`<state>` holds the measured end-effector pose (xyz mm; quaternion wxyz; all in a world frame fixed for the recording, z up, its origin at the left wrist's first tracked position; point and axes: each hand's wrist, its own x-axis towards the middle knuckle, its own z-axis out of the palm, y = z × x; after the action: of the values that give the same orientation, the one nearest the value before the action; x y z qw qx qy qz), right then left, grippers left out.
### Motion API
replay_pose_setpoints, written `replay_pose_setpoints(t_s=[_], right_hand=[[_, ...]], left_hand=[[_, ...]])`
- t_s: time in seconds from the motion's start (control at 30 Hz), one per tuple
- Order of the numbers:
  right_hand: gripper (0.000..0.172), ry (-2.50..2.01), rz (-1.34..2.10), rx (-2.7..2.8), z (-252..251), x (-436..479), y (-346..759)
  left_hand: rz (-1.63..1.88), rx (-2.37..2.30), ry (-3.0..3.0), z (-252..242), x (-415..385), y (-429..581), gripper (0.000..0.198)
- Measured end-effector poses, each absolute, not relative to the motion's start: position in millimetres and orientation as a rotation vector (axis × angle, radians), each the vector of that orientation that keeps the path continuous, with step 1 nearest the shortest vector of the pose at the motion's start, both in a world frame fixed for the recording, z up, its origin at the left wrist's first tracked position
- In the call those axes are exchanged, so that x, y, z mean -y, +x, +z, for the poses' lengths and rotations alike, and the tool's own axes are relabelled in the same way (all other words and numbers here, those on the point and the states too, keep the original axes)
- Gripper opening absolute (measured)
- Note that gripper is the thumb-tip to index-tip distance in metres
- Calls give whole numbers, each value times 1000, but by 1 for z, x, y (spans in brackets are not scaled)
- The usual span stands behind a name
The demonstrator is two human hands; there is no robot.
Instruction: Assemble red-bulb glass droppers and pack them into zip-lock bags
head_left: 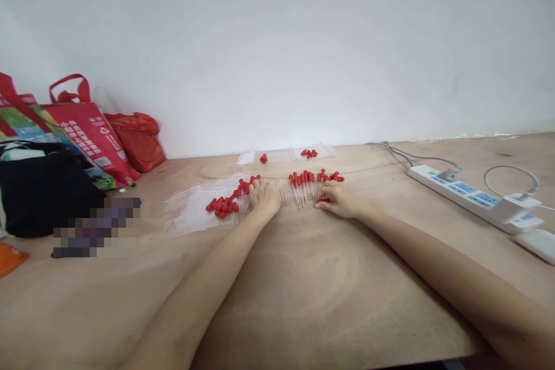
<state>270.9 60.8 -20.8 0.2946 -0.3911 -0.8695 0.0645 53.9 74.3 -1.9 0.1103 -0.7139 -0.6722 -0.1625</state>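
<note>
Many thin clear droppers with red rubber bulbs lie on the wooden table in two groups. My left hand [263,193] is at the left group of droppers [223,206], its fingers bent down over the clear tubes; what lies under the fingertips is hidden. My right hand [339,199] is at the right end of the other group of droppers [303,178], with its fingers closed around a dropper's red bulb [323,200]. Clear tubes [286,191] lie side by side between my hands. A clear plastic bag [186,208] lies flat under the left group.
Another clear bag [281,156] with red bulbs lies by the wall. On the right stands a white power strip [459,188] with a plugged charger [518,208] and grey cables. Red shopping bags [87,127] and a black bag [43,191] fill the left side.
</note>
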Motion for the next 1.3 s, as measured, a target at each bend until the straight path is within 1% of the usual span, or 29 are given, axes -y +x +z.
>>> replay_pose_setpoints(t_s=[0.1,0.17,0.23,0.33,0.4,0.47,0.53,0.63,0.73,0.87,0.93,1.1,1.3], right_hand=[[15,-981,147,2237,-22,-58,269],[15,-960,196,2119,-23,-55,267],[16,-976,309,1988,-24,-50,262],[20,-981,593,1805,-27,-41,251],[23,-949,803,1679,-27,-35,242],[26,-930,949,1591,-27,-29,233],[27,-925,1016,1571,-28,-25,226],[30,-926,1058,1565,-32,-21,220],[30,-945,1025,1606,-35,-19,217],[17,-928,768,1842,-30,-15,216],[16,-918,695,1933,-26,-12,215],[16,-904,636,1993,-22,-9,213],[12,-821,615,2002,-21,-6,211]], left_hand=[[-526,1954,-2104,2,-66,52,26],[-588,1886,-2159,4,-58,47,24],[-710,1733,-2312,4,-48,39,19],[-882,1463,-2585,-3,-32,21,16],[-932,1318,-2702,-8,-23,10,20],[-963,1181,-2784,-12,-16,2,29],[-983,1097,-2816,-14,-11,-2,33],[-1013,1109,-2781,-13,-8,0,23],[-1062,1129,-2756,-13,-7,5,18],[-1118,1087,-2764,-14,-7,7,18],[-1141,1068,-2763,-14,-7,7,18],[-1158,1012,-2781,-15,-6,7,18],[-1199,948,-2805,-14,-6,8,19]])
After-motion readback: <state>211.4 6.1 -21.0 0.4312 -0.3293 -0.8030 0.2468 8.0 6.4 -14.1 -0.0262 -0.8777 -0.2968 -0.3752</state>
